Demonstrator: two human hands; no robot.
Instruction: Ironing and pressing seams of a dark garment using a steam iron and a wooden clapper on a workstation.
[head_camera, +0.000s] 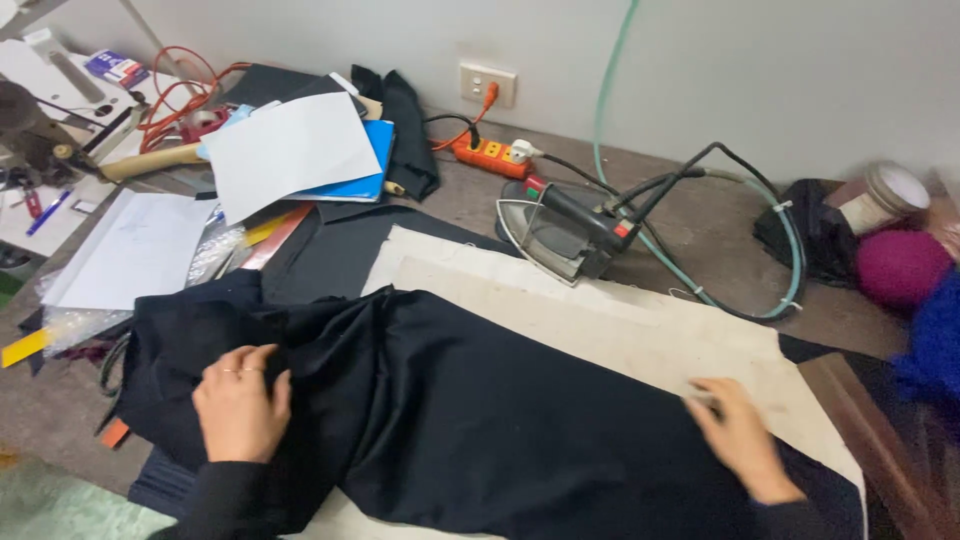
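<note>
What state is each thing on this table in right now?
Dark cloth: spread flat, bunched at its left end.
Left hand: gripping a fold of the cloth.
Right hand: lying flat on the cloth's edge.
Iron: lying tilted on the table, off the cloth.
Pale pressing sheet: flat, partly covered.
Orange power strip: a plug in it.
White paper: loose atop a pile.

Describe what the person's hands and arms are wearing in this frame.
Both hands are bare, no gloves. The left hand wears thin rings on two fingers. Both arms are in dark, close-fitting long sleeves: the left sleeve ends at the wrist, as does the right sleeve behind the right hand.
</note>
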